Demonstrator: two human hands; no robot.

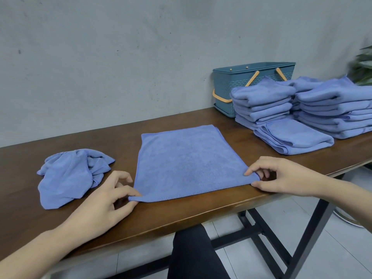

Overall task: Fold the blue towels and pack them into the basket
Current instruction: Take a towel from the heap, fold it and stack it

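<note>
A blue towel (187, 162) lies flat on the brown table (181, 216), folded into a rectangle. My left hand (106, 202) pinches its near left corner between thumb and forefinger. My right hand (281, 176) pinches the near right corner. A crumpled blue towel (70, 176) sits to the left, apart from my hand. Folded blue towels stand in stacks (261, 103) at the back right, with one folded towel (291, 135) lying in front of them. The teal basket (237, 81) with orange handles stands behind the stacks against the wall.
A grey wall runs behind the table. The table's front edge is just below my hands, with black metal legs (281, 234) and a tiled floor under it. A dark-clothed knee (193, 254) shows under the edge. A green plant (362, 65) stands at far right.
</note>
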